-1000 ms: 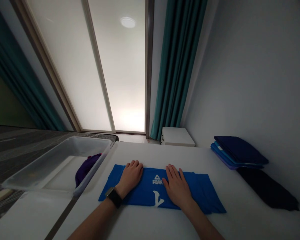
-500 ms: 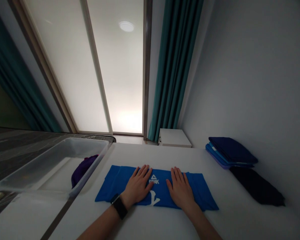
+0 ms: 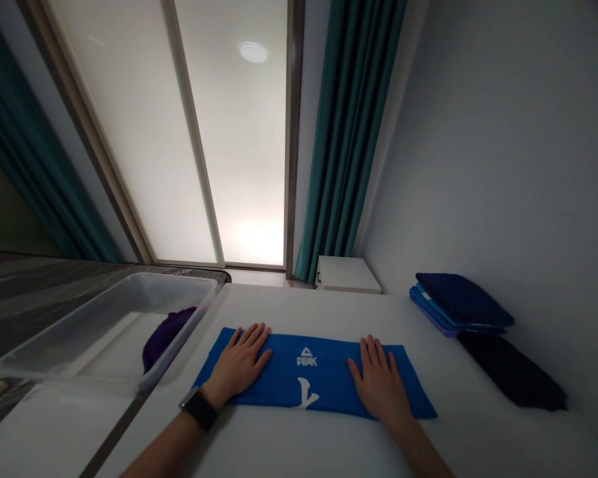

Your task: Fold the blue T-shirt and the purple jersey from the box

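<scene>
A person stands at a long white table (image 3: 299,309) with both bare hands on a bright blue folded T-shirt (image 3: 319,378), which lies flat in the near middle of the table as a long band, with a white PEAK logo facing up. The left hand (image 3: 238,362), with a black wristwatch (image 3: 198,409) on its wrist, rests on the left part of the shirt. The right hand (image 3: 379,385) rests on the right part, so the two hands stand well apart. The fingers of both hands are open and spread, lying flat on the cloth, and they grip nothing. It seems the flat palms press the cloth so that it stays smooth and straight.

At the far left of the table is a clear plastic tub (image 3: 104,332), and a dark purple cloth (image 3: 165,338) lies inside it, near its wall. On the right, against the wall, sits a stack of folded navy and blue clothes (image 3: 461,300), with a folded black garment (image 3: 511,370) just beside it. They are probably placed there to stay out of the way of the hands. Far behind the table stands a small white cabinet (image 3: 347,274), next to a teal curtain (image 3: 351,146).
</scene>
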Motion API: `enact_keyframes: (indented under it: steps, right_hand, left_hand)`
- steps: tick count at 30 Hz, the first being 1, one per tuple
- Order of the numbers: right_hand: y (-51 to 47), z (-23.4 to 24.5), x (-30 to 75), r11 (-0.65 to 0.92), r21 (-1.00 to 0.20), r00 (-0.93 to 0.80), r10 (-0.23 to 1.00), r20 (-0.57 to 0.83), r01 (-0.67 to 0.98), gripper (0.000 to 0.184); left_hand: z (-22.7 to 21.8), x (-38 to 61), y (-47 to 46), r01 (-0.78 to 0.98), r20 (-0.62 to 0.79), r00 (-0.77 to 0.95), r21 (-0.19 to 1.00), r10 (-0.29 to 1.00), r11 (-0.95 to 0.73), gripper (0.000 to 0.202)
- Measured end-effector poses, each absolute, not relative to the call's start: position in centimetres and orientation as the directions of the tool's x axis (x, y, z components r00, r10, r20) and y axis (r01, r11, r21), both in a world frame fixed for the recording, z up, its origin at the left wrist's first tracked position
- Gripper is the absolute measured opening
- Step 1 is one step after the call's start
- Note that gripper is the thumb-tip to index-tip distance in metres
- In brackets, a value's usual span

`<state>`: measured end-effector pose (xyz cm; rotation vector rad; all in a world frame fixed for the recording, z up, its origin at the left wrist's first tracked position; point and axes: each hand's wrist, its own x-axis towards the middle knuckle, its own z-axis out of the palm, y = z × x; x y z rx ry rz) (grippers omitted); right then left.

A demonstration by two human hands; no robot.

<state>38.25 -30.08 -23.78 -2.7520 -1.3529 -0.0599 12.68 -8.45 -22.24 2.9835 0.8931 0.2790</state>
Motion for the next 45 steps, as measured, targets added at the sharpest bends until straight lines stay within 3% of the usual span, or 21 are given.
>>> enact_keyframes:
  steps: [16, 31, 38, 41, 45]
  right_hand:
    - [-29.9, -23.7, 38.5, -0.614, -0.028, 0.615, 0.787, 0.053, 0.789, 0.075]
    - [-26.4, -22.9, 42.6, -0.44, -0.079, 0.442, 0.897, 0.012, 0.895, 0.072]
    - [-25.9, -22.2, 42.8, -0.434, -0.069, 0.436, 0.9, 0.019, 0.898, 0.072]
    - [-26.2, -21.8, 41.3, -0.472, -0.064, 0.475, 0.878, 0.058, 0.879, 0.07]
    - [-26.8, -21.9, 37.7, -0.587, -0.064, 0.59, 0.806, 0.057, 0.807, 0.069]
  left_hand:
    - [-21.4, 12.5, -8.8, 0.552, 0.147, 0.818, 0.067, 0.556, -0.831, 0.055]
    - [-21.7, 13.0, -10.3, 0.689, 0.171, 0.704, 0.07, 0.689, -0.721, 0.053]
    - [-21.6, 13.1, -10.4, 0.7, 0.153, 0.7, 0.048, 0.697, -0.713, 0.054]
    - [-21.1, 13.6, -10.8, 0.635, 0.21, 0.752, 0.021, 0.625, -0.772, 0.055]
    - [-18.7, 15.2, -11.3, 0.23, 0.225, 0.947, 0.025, 0.23, -0.973, 0.058]
